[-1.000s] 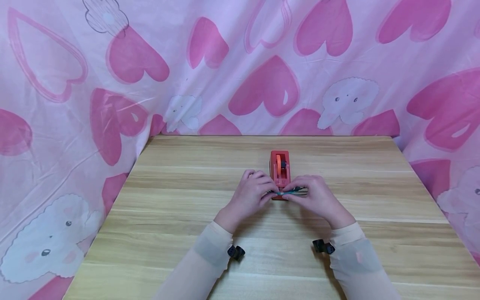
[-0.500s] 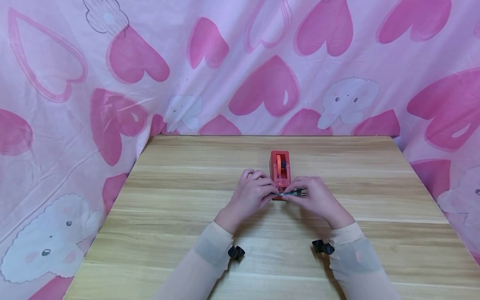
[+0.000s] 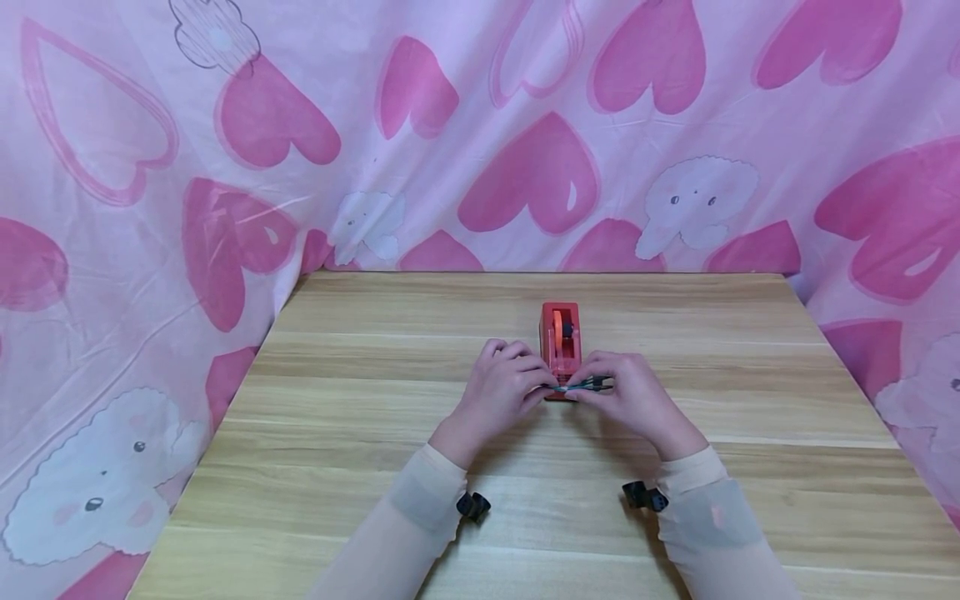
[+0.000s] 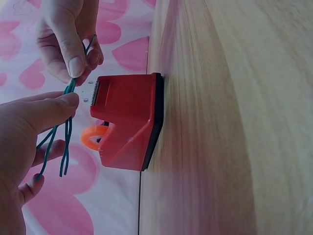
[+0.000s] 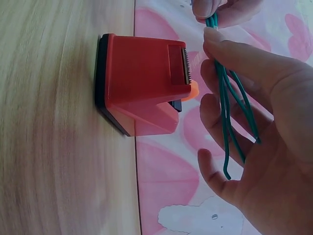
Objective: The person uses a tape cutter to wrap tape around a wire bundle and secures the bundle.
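Both hands hold a small bundle of thin green wires (image 5: 224, 110) just above the near end of a red tape dispenser (image 3: 550, 337). My left hand (image 3: 501, 387) pinches the bundle near its middle between thumb and fingers. Close beside it, my right hand (image 3: 633, 396) pinches the same bundle, their fingertips almost meeting. Loose wire ends fan out past each hand, towards the palms. In the left wrist view the serrated cutter (image 4: 95, 93) of the dispenser faces the fingertips. An orange tape core (image 4: 93, 137) sits inside it. Fingers hide the bundle's middle.
The dispenser stands on a light wooden table (image 3: 420, 317) on its black base. Behind and at the sides hangs a pink cloth (image 3: 517, 50) printed with hearts. Small black cameras (image 3: 472, 506) are strapped at both wrists.
The wire ends beside my right palm have shifted slightly, as if the bundle turned a little. Both hands stay nearly in place, and the dispenser has not moved.
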A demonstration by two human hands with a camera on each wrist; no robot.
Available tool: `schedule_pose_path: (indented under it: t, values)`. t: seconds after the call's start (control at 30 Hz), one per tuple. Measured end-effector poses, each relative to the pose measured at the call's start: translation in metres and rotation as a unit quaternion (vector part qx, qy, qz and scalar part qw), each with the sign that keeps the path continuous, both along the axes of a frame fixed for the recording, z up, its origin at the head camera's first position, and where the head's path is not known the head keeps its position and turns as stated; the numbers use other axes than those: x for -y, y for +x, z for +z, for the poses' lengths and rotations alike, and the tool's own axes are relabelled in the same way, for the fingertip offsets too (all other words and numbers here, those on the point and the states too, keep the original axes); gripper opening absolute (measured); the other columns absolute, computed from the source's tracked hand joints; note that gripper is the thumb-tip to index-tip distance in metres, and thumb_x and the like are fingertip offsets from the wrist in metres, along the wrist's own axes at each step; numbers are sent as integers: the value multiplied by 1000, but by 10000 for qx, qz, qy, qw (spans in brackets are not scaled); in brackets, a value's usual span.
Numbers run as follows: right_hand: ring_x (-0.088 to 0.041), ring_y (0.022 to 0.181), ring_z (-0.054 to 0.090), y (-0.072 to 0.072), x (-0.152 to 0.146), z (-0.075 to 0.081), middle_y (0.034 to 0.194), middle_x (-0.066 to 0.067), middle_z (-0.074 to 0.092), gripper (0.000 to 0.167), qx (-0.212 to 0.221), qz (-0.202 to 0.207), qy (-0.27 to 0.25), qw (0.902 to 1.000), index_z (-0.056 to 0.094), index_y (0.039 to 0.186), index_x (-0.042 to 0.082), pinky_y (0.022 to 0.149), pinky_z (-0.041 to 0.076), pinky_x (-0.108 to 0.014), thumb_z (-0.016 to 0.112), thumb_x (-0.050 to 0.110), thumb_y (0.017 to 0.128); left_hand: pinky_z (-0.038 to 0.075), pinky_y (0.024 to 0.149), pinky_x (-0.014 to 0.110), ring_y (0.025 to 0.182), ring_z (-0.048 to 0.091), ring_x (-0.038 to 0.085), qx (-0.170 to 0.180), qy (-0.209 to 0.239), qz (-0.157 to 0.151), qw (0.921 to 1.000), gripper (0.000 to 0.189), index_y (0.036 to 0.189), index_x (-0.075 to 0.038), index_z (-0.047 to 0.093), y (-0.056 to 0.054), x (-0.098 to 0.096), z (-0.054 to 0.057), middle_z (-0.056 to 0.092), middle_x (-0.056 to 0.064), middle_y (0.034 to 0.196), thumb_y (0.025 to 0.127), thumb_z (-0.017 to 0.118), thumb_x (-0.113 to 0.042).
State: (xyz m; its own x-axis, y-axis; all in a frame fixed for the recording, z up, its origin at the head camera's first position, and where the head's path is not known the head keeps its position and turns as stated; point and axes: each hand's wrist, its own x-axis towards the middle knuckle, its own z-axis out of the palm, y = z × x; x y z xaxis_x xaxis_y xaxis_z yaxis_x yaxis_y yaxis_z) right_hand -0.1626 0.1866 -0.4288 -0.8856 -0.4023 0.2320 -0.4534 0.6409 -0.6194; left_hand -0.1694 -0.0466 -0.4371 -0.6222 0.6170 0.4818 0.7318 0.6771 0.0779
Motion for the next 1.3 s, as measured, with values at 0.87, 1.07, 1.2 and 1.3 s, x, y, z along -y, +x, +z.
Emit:
schedule_pose_path:
  t: [0.87, 1.07, 1.2, 1.3]
  values:
    - [-14, 91, 72, 6, 3, 5, 95, 8, 77, 15, -800, -296, 843, 9928, 83, 89, 25, 103, 38, -55, 92, 21, 78, 35, 100, 43, 104, 59, 12, 573, -518, 516, 9957, 22, 101, -35, 82, -2, -6, 13, 72, -14, 107, 93, 72, -53]
    - [-18, 97, 70, 10, 6, 4, 97, 6, 77, 17, -1010, -365, 1104, 9881, 84, 90, 24, 106, 37, -55, 93, 21, 77, 35, 101, 45, 102, 58, 11, 779, -598, 560, 9936, 21, 101, -35, 83, -2, -7, 12, 76, -15, 104, 93, 72, -52]
    - [-18, 96, 69, 10, 6, 2, 96, 6, 76, 17, -1202, -357, 1130, 9856, 84, 89, 24, 104, 37, -54, 94, 20, 76, 37, 96, 42, 95, 60, 10, 956, -598, 491, 9924, 18, 101, -36, 82, -3, -8, 11, 78, -17, 101, 95, 71, -49]
    - [-17, 96, 68, 10, 6, 2, 96, 6, 76, 17, -1255, -376, 1166, 9845, 84, 89, 25, 105, 37, -53, 94, 21, 75, 38, 96, 41, 92, 62, 9, 1129, -583, 469, 9908, 17, 101, -36, 82, -3, -9, 9, 78, -18, 100, 96, 71, -48]
